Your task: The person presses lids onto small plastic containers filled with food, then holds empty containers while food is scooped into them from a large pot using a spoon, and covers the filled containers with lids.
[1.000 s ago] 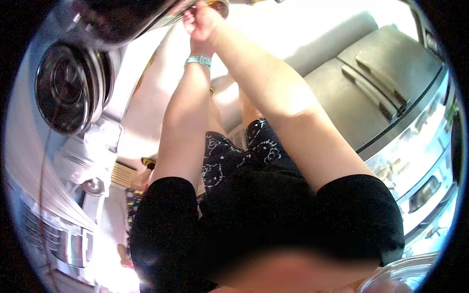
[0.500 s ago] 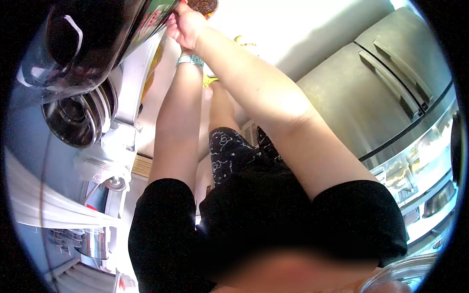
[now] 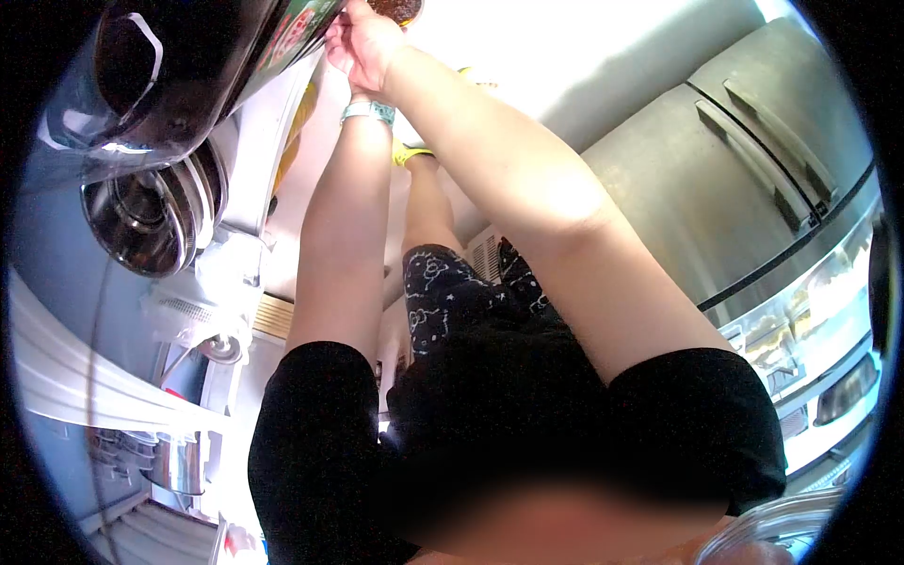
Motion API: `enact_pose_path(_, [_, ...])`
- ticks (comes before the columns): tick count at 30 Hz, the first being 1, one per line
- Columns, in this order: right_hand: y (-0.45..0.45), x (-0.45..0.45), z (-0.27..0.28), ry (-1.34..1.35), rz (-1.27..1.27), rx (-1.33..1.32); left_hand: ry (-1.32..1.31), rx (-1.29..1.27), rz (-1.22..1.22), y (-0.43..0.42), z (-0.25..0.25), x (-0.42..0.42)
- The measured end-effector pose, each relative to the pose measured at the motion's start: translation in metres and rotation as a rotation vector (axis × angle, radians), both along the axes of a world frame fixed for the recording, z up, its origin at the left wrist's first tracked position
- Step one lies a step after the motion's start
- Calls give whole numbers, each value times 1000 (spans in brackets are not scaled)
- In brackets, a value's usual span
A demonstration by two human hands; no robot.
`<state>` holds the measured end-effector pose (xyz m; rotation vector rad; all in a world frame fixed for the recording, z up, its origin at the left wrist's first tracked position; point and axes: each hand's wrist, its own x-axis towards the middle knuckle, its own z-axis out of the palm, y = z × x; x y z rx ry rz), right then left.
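Observation:
Both arms stretch forward and cross near the wrists at the top of the view. My right hand (image 3: 372, 45) is closed with its fingers curled in; whatever it holds is hidden. Mostly behind it, my left hand (image 3: 361, 92) shows only a sliver above a pale green wristband (image 3: 368, 113), and its fingers are hidden. Left of the hands looms a large dark plastic jug (image 3: 202, 80) with a red and green label, tilted in view; its label end lies close to my fingertips, contact unclear. Just beyond the right hand is a container of dark reddish-brown contents (image 3: 397, 9), cut off by the frame.
Stacked metal bowls or pans (image 3: 141, 221) sit at the left below the jug. A stainless-steel fridge (image 3: 697, 179) with handles stands at the right, with shelves of containers (image 3: 800, 330) beside it. A clear round container (image 3: 777, 527) is at the lower right. My yellow shoe (image 3: 411, 154) shows below the arms.
My hands have shifted slightly to the right in view, and the jug and the view have moved a little. The right hand stays closed. Little else differs.

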<state>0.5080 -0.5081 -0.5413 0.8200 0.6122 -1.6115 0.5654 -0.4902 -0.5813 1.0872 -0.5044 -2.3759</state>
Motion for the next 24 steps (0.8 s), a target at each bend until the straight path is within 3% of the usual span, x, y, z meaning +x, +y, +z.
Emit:
enact_pose_path(6, [4, -15, 24, 15, 90, 136, -3, -11, -9, -1, -3, -3])
enact_pose_path(8, [-3, -5, 1, 147, 85, 81, 2, -11, -8, -1, -3, -4])
enact_pose_path(13, [-1, 0, -1, 24, 29, 22, 1, -13, -5, -4, -3, -3])
enact_pose_path(22, [4, -1, 5, 66, 47, 35, 9, -17, -10, -11, -8, -6])
enact_pose_path(24, [8, 1, 5, -19, -13, -74, 0, -10, -13, -7, -10, 0])
